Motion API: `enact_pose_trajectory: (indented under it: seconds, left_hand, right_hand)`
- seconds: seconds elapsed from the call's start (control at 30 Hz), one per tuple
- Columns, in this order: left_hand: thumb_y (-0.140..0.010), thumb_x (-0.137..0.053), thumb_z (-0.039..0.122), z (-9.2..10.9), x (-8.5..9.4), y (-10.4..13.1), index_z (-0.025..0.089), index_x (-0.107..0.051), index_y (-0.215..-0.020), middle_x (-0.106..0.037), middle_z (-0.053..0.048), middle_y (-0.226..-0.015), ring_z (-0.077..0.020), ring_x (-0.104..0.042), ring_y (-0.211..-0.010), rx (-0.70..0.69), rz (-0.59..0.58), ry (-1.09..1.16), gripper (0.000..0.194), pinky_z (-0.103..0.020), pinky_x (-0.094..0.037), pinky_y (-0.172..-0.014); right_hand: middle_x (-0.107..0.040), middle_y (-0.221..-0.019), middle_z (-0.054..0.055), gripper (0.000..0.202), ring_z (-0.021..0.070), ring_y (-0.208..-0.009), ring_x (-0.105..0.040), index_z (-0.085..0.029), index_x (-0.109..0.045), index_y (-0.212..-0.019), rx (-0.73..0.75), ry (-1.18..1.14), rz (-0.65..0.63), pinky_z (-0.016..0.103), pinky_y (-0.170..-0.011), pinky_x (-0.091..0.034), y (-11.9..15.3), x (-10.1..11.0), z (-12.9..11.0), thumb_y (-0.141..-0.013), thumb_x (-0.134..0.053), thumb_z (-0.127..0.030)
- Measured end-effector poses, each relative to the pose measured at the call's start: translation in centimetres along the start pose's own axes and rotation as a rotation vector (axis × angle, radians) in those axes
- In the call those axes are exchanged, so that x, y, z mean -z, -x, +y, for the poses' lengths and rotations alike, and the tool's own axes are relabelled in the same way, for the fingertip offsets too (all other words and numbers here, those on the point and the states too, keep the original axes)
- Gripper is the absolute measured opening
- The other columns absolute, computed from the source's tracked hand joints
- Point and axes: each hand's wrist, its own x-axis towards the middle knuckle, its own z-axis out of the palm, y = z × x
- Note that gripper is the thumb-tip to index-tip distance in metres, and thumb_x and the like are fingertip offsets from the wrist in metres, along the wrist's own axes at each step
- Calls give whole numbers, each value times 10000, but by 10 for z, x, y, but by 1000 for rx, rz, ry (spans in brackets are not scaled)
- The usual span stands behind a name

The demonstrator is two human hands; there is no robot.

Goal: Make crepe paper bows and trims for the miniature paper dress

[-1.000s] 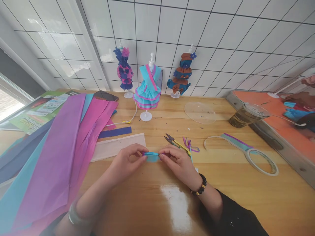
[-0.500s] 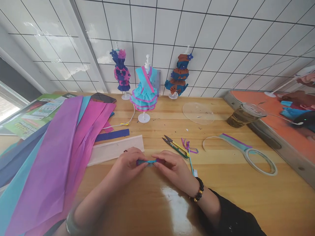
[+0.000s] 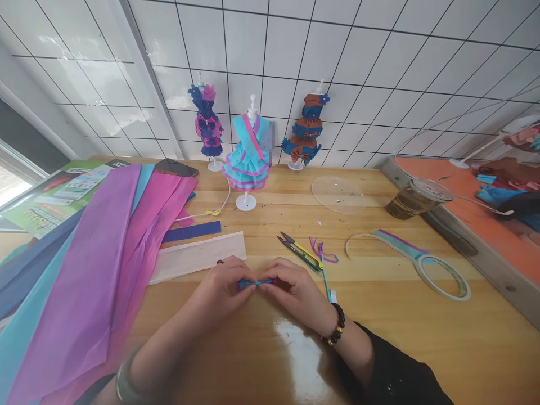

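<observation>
Closely together, left hand (image 3: pixel 225 284) and right hand (image 3: pixel 291 288), each grip pinched firmly around the gathered turquoise-and-purple strip (image 3: pixel 245 284).

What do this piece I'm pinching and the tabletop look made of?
The blue-and-purple piece: perhaps paper or thin fabric, since it bunches into fine folds; matte, without obvious shine. The tabletop: apparently wood, glossy, with visible grain and a bright reflection.

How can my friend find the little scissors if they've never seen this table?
On the wooden table, find the person's right hand. The scissors lie just beyond it, left of the tangled purple scraps. Unlike those scraps, they have dark pointed blades, one yellow handle and one green.
</observation>
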Motion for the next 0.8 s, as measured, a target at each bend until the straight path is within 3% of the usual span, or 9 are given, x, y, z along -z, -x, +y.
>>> enact_pose_trajectory:
  seconds: [0.13,0.33,0.67,0.8]
  left_hand:
    - [-782,-536,210,2,4,1,195,-646,-816,-625,-28,-765,-154,-557,-756,56,-28,13,116,-283,-435,-705]
    - [-735,-607,311,-1,7,2,184,-626,-910,-665,-26,-826,-162,-600,-786,185,53,55,217,-286,-459,-752]
    - [-763,-571,324,5,13,-1,181,-658,-711,-683,-7,-704,-153,-603,-683,249,12,106,176,-253,-457,-665]
    - [-751,-588,313,2,13,-1,182,-670,-760,-696,-8,-740,-158,-620,-715,274,13,152,154,-249,-477,-671]
  right_hand:
    - [-609,-765,29,123,125,-734,-554,-196,-652,-848,15,-3,15,246,-675,-445,-1,2,0,-832,-534,-226]
    - [-612,-770,30,116,130,-731,-549,-192,-632,-808,7,10,56,249,-668,-438,-1,3,-1,-834,-521,-216]
    - [-591,-747,33,134,132,-711,-537,-185,-616,-778,-26,33,53,253,-642,-431,-1,4,-2,-834,-511,-247]
    - [-585,-732,29,144,131,-700,-532,-181,-617,-773,-42,28,58,250,-635,-426,-2,4,-2,-833,-510,-258]
